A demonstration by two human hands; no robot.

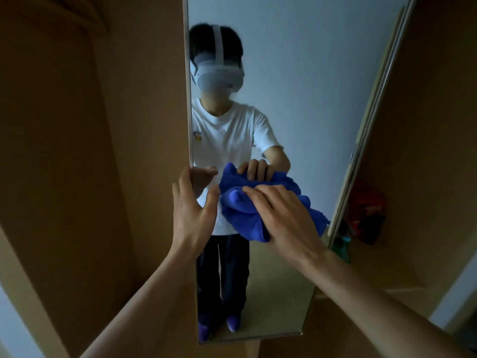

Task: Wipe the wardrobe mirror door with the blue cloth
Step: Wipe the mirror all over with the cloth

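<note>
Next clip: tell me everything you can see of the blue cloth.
The blue cloth is deep blue, soft and towel-like, bunched into thick folds rather than spread flat. It is held against the mirror at about mid-height. The right hand covers its middle, fingers bent over the bunch. Loose folds stick out to the left, below and to the right. Its reflection shows just above it in the glass.
</note>
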